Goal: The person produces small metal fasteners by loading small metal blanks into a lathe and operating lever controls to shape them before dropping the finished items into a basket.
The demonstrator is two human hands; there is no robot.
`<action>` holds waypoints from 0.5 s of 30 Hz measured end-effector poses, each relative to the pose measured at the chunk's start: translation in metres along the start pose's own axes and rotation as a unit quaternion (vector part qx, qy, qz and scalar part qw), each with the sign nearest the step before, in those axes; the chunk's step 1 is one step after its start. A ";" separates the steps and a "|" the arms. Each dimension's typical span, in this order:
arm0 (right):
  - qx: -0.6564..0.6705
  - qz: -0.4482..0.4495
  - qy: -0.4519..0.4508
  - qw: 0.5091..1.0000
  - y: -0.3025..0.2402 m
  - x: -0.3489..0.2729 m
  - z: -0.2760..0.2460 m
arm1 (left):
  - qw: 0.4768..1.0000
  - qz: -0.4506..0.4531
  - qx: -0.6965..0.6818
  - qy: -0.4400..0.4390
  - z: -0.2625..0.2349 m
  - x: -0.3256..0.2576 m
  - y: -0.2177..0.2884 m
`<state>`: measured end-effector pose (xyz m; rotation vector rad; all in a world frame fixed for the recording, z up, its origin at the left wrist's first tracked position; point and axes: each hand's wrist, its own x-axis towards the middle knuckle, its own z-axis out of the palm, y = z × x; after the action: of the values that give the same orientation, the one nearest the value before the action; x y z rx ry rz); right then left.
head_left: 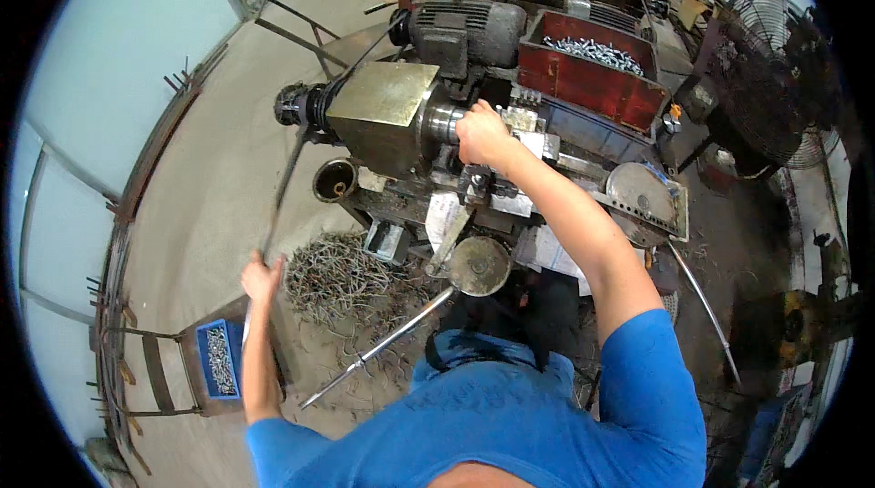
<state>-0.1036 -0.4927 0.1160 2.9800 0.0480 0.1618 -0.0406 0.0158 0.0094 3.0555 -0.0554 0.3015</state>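
A small lathe (383, 128) with a flat plate on top of its headstock stands in front of me. My right hand (481, 134) reaches to the bright metal chuck (440, 122) at the headstock's right side. Its fingers are curled closed there, and whatever lies inside them is hidden. Down on the left, my left hand (262, 278) is closed around a long dark lever (286, 185), which runs up toward the pulley (317, 108) at the lathe's left end.
Behind the lathe are an electric motor (469, 30) and a red bin (583, 82) of small metal parts. Tangled metal shavings (333, 278) cover the floor near a blue tray (219, 360) of parts. A round-headed bar (387, 342) slants beside me; a caged fan (766, 78) stands right.
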 end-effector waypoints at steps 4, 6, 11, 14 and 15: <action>0.017 -0.019 -0.017 1.000 0.003 0.002 0.006 | 0.998 -0.031 -0.046 -0.042 -0.033 -0.053 0.072; 0.013 -0.027 -0.022 0.999 0.004 0.002 0.009 | 0.996 -0.023 -0.073 -0.053 -0.036 -0.050 0.073; 0.006 -0.035 0.032 0.999 -0.003 0.002 0.017 | 0.961 0.023 -0.236 -0.142 -0.022 -0.017 0.054; 0.038 -0.028 0.018 0.999 0.001 0.003 0.017 | 0.929 0.047 -0.315 -0.187 -0.020 0.000 0.056; 0.048 -0.020 0.010 0.999 0.001 0.003 0.017 | 0.924 0.054 -0.322 -0.200 -0.017 0.004 0.056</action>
<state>-0.0988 -0.4961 0.0997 3.0699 0.1221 0.1886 -0.0429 -0.0392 0.0305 2.4054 -0.2843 -0.2905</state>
